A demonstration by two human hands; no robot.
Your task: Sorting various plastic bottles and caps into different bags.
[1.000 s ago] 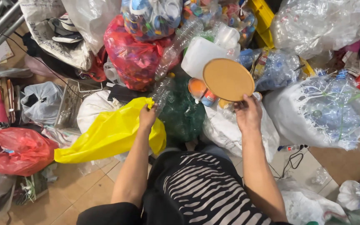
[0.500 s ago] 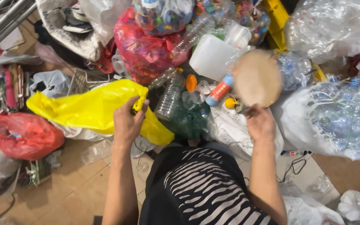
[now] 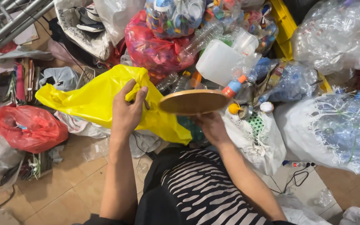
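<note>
Now tilting flatter than before: round tan disc [image 3: 193, 101], resting on right hand [image 3: 211, 127], fingers hidden beneath. Left hand [image 3: 126, 111] pinching yellow bag [image 3: 92, 98] beside disc. Likely bagging; needing bag's mouth opened.

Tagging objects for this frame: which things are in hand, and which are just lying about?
In hand:
- left hand grips the yellow plastic bag
- right hand holds the round brown lid, nearly level

Lying about:
- red bag on the floor
- white jug
- bag of bottle caps
- clear sacks of bottles
</note>
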